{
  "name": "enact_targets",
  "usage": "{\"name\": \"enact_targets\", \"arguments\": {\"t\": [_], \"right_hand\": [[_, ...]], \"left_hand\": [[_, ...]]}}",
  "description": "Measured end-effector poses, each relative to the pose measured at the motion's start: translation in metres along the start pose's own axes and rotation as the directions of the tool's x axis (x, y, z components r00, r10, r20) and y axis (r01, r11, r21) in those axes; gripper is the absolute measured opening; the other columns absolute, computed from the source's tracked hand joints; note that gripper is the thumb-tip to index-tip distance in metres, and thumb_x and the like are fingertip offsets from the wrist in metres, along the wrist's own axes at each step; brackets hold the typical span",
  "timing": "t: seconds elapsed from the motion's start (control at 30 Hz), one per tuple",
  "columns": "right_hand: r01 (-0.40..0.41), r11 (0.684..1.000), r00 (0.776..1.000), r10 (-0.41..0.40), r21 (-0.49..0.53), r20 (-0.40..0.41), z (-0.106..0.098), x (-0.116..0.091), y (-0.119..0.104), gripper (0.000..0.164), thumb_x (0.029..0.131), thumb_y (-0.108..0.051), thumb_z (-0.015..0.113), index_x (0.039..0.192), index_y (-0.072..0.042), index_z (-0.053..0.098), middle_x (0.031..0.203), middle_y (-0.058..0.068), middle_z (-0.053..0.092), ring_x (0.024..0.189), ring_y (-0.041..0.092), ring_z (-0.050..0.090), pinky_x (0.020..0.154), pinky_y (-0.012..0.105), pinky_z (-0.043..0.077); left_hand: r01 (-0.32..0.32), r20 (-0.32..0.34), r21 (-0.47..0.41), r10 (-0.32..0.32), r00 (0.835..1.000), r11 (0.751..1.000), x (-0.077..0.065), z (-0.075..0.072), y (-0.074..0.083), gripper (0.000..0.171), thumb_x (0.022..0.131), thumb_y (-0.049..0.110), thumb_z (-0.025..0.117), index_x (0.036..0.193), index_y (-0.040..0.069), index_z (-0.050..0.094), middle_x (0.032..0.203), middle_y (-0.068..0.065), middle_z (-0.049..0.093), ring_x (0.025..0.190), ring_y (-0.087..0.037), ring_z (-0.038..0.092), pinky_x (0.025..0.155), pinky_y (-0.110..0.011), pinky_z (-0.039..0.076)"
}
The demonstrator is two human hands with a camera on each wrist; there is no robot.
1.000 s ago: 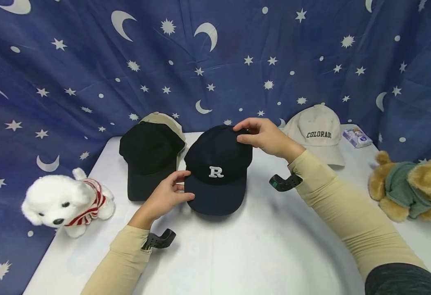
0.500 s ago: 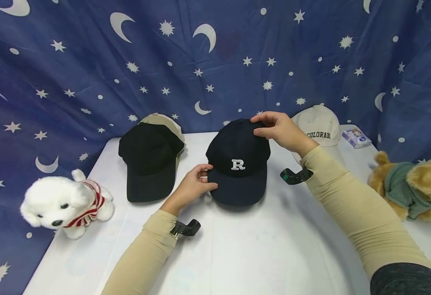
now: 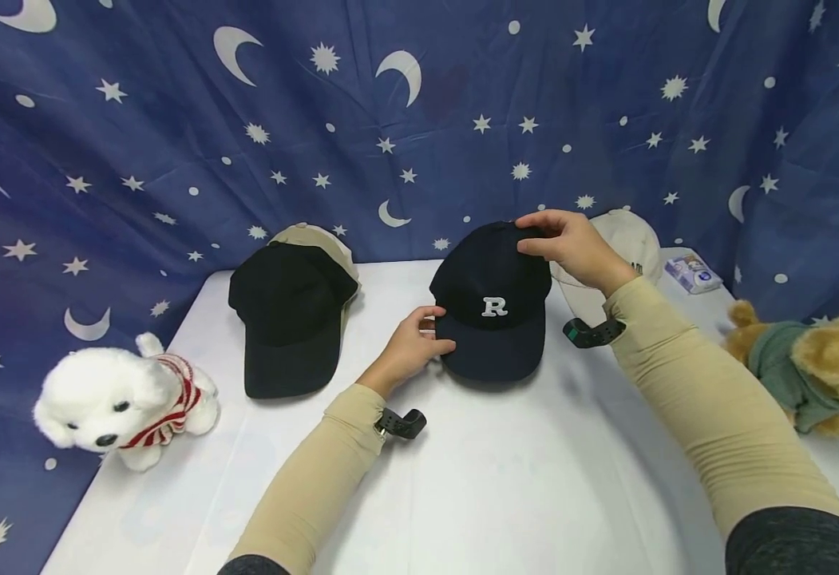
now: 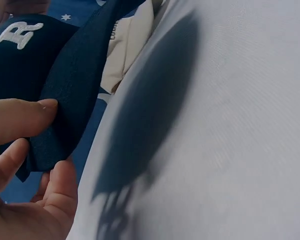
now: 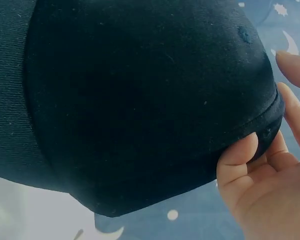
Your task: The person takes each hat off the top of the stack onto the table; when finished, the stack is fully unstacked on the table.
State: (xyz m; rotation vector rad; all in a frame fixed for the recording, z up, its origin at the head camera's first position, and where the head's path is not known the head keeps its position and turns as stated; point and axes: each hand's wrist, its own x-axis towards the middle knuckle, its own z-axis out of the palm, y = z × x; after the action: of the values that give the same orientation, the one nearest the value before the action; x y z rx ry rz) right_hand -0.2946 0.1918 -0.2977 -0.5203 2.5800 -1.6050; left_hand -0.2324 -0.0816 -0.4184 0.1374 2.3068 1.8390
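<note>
A navy baseball cap (image 3: 492,275) with a white letter R faces me in the head view, raised off the white tabletop. My left hand (image 3: 413,343) pinches the left edge of its brim; in the left wrist view the thumb (image 4: 25,117) lies on top and fingertips press from below. At the upper right of the crown, my right hand (image 3: 570,247) holds the cap, and the right wrist view has fingers (image 5: 237,160) against its rear edge. Behind the right hand, a cream cap (image 3: 623,235) is partly hidden, its lettering mostly covered.
To the left lies a black cap (image 3: 290,315), overlapping a beige cap (image 3: 318,239). A white plush dog (image 3: 96,399) sits at the left, a brown plush dog (image 3: 807,367) at the right. One small purple packet (image 3: 694,273) lies near the back right corner of the table (image 3: 505,479).
Both hands have carried the navy cap to the right and slightly toward the back, away from the black cap. It now overlaps the area before the cream cap, whose lettering is mostly covered.
</note>
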Motion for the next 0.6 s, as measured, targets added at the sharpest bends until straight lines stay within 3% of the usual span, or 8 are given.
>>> {"name": "enact_targets", "arguments": {"t": [0.2, 0.6], "right_hand": [[-0.016, 0.999, 1.000, 0.015, -0.041, -0.009, -0.008, 0.007, 0.006, 0.048, 0.095, -0.020, 0.069, 0.138, -0.002, 0.058, 0.134, 0.011, 0.054, 0.092, 0.020, 0.051, 0.073, 0.026, 0.044], [-0.061, 0.993, 0.998, 0.059, -0.097, -0.027, -0.023, 0.023, 0.017, 0.049, 0.096, -0.017, 0.068, 0.141, -0.002, 0.055, 0.132, 0.016, 0.054, 0.100, 0.019, 0.054, 0.083, 0.029, 0.050]], "left_hand": [[0.002, -0.018, 0.018, -0.002, 1.000, 1.000, 0.013, 0.009, 0.000, 0.057, 0.083, 0.003, 0.076, 0.136, 0.008, 0.056, 0.122, -0.014, 0.056, 0.101, -0.024, 0.061, 0.078, -0.027, 0.051], [0.009, -0.070, 0.151, 0.002, 0.998, 0.988, 0.035, 0.027, 0.010, 0.059, 0.084, 0.010, 0.078, 0.139, 0.010, 0.056, 0.123, -0.012, 0.056, 0.106, -0.024, 0.059, 0.087, -0.033, 0.049]]}}
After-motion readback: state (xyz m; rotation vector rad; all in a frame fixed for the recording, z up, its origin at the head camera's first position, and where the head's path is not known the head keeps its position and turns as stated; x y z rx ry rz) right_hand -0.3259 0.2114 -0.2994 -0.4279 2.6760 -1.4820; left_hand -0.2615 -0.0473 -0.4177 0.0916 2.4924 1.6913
